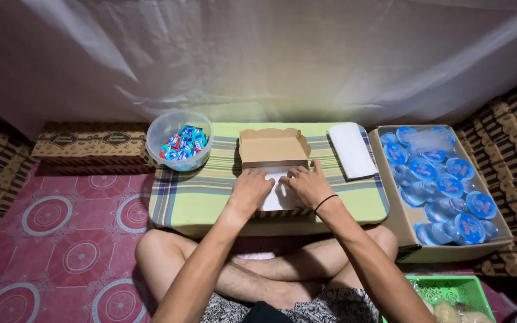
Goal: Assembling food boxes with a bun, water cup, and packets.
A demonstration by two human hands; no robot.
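Observation:
A small brown cardboard box (pixel 273 148) stands open on a low table (pixel 198 197) covered with a green striped cloth, its lid tipped back. White paper (pixel 280 196) lines its inside. My left hand (pixel 251 189) and my right hand (pixel 307 184) both rest inside the box, fingers spread and pressing on the white paper. A thin black band circles my right wrist.
A clear bowl of small blue and red wrapped sweets (pixel 180 140) stands at the table's back left. A stack of white paper (pixel 352 150) lies back right. A carton of sealed blue-lidded water cups (pixel 441 182) sits right, flat boxes (pixel 91 146) left, a green basket (pixel 450 293) near my knee.

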